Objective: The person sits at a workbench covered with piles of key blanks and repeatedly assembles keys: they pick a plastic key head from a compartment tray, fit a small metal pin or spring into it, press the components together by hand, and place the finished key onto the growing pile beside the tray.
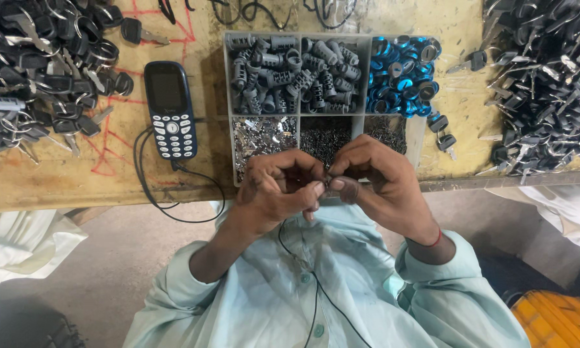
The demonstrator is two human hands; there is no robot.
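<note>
Beyond my hands spreads the worn yellow workbench (58, 180), key heaps (32, 71) at both far sides and a phone (170, 109) off left. Just ahead sits the compartment tray (361, 116), close enough for picking. My left hand (274, 190) and right hand (373, 177) meet fingertip to fingertip, pinching a small metal part (326, 185) over my lap.

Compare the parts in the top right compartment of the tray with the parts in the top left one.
The top-right parts are blue-and-black rings, flat and round; the top-left parts are plain grey ribbed cylinders, longer. The rings pile above the tray wall; the cylinders sit within. Both are loose heaps.
</note>
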